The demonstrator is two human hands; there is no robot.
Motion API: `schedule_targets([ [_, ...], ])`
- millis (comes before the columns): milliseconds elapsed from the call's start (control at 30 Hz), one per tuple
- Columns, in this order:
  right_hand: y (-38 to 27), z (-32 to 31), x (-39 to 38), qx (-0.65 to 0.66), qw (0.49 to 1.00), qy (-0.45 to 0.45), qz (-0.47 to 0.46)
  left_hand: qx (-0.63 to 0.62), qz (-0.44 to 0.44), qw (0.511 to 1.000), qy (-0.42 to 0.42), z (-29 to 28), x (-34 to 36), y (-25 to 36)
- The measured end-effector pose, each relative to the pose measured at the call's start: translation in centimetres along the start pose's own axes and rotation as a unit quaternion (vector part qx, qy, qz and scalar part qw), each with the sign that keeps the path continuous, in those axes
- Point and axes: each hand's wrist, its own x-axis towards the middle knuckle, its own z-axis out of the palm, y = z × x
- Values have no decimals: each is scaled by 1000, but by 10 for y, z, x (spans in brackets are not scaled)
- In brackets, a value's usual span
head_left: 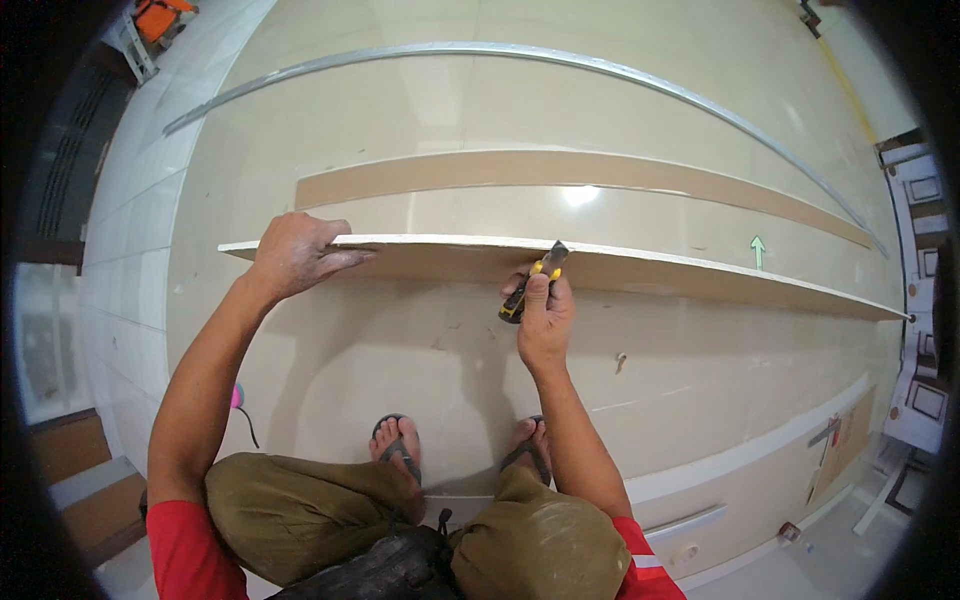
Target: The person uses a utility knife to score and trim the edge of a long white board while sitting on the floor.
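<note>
A long board strip (440,262), like plasterboard, stands on edge across the floor in front of me, its pale cut edge up and its brown face toward me. Near its left end, my dusty left hand (295,258) is closed over the top edge, thumb on the near face. My right hand (546,320) is wrapped around a black and yellow utility knife (514,302). The blade points up and away and overlaps the board's top edge; whether it touches is unclear. Part of the right fingers is hidden behind the knife and hand.
Beyond the board lie a narrow brown strip (450,167) and a long metal channel (480,47). A green arrow marker (757,250) is on the floor. A pink corded object (238,396) lies left of my feet; a metal tool (826,432) rests on panels at right.
</note>
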Motion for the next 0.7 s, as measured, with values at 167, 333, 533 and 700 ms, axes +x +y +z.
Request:
schedule_targets([
  [167,3,4,-1,-16,1000,3,17,-9,-15,1000,-9,1,-1,-1],
  [333,-3,12,-7,33,998,12,54,-10,-20,1000,-11,1,-2,0],
  [533,-1,11,-5,25,998,6,50,-4,3,1000,10,2,-4,0],
  [700,-4,15,-6,14,999,20,44,-19,8,1000,17,3,-5,-1],
])
